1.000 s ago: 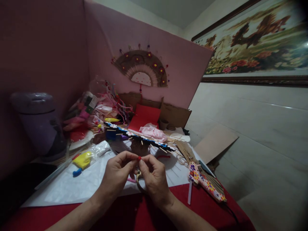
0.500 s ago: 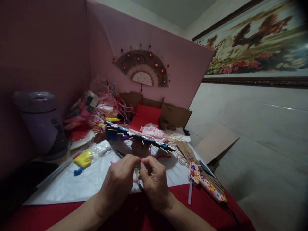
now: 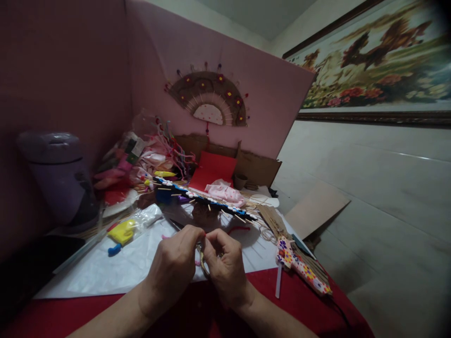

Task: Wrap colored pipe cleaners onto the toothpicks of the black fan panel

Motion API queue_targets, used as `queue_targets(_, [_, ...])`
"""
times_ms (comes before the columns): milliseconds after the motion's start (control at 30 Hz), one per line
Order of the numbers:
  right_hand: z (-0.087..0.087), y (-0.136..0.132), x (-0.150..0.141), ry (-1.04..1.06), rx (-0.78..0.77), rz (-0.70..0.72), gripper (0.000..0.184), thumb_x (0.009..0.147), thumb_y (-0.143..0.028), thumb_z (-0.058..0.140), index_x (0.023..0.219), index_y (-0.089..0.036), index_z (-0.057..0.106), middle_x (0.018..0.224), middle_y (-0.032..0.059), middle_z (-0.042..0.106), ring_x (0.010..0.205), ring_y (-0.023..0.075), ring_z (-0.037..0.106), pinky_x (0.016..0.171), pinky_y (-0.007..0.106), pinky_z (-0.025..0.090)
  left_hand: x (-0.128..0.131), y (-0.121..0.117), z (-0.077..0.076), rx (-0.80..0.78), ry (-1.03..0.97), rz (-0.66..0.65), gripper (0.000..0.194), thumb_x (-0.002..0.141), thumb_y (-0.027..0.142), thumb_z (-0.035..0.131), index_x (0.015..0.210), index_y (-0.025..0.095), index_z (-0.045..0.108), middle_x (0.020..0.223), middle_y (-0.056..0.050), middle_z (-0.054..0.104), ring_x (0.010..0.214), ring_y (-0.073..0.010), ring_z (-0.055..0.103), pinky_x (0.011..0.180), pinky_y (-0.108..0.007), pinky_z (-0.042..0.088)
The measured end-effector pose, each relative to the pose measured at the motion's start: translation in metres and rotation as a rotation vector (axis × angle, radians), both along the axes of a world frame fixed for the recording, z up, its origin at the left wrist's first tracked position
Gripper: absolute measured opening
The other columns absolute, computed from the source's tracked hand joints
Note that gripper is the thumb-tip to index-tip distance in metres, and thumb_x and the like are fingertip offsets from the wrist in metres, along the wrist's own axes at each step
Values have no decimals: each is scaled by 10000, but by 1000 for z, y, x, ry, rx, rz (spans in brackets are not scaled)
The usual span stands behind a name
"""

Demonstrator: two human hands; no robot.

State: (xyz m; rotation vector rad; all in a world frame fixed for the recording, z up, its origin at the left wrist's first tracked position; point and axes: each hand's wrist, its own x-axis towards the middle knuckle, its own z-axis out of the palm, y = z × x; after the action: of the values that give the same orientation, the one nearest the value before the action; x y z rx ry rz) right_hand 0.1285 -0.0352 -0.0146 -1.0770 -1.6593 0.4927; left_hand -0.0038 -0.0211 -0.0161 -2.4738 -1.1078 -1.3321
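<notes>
My left hand [image 3: 172, 258] and my right hand [image 3: 225, 263] meet fingertip to fingertip above the near part of the white sheet [image 3: 134, 277]. Both are closed in a pinch on a small red piece [image 3: 205, 235], mostly covered by the fingers; its kind I cannot make out. Partly hidden beneath the hands lie scissors, with a gold-coloured handle [image 3: 203, 266] showing between them. Just beyond is a long dark strip [image 3: 207, 199] edged with white and blue bits, thin sticks poking out of it. A short red fuzzy stem [image 3: 239, 229] lies past my right hand.
To the left are a bag with yellow clay [image 3: 123, 232] and a lidded purple container [image 3: 61, 183]. A flower-patterned glue gun [image 3: 303, 270] rests on the right over corrugated cardboard. Behind stand red card [image 3: 214, 166] and a pink board [image 3: 268, 98] bearing a decorated fan [image 3: 211, 89].
The fingertips have drawn slightly closer around the red piece, so less of it shows. Nothing else has visibly moved.
</notes>
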Motion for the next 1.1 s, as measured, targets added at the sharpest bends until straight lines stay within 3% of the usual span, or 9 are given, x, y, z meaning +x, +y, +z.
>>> queue_targets(200, [-1,-1,0,-68,46,13,176,840,-227,475,692,-161,542,616,-1,501,563,120,453,541,246,353,1,0,5,25,30,75,151,773,52,402,760,177,486,639,-8,540,528,-137,510,488,-241,325])
queue_targets(400, [1,-1,-1,-110,93,-14,143,824,-202,479,685,-177,500,627,-2,508,572,121,467,544,243,360,2,2,3,-67,-20,106,159,771,52,386,756,190,464,630,8,524,500,-128,486,481,-237,301])
queue_targets(633, [3,1,-1,-31,80,-6,53,805,-187,487,826,-172,534,720,19,568,640,138,531,579,245,418,4,2,3,-256,-174,-6,141,797,112,407,717,204,479,618,18,510,506,-124,471,501,-232,329])
queue_targets(800, [5,2,2,-61,162,-34,67,818,-179,489,817,-178,557,757,22,546,656,133,517,597,251,420,7,-1,12,-510,-487,-92,71,815,247,488,770,208,528,596,29,526,513,-128,491,502,-226,375])
queue_targets(967, [4,2,4,-50,254,-40,150,841,-167,501,935,-202,612,871,46,531,749,145,535,644,266,443,6,3,22,-932,-707,-296,283,759,419,575,637,163,570,545,9,541,483,-128,515,459,-225,409])
queue_targets(1100, [2,5,6,-53,242,-23,212,858,-203,504,1022,-226,636,897,52,525,727,139,540,622,263,457,5,8,24,-1100,-833,-384,304,682,421,671,604,135,605,502,10,542,436,-94,480,433,-201,375])
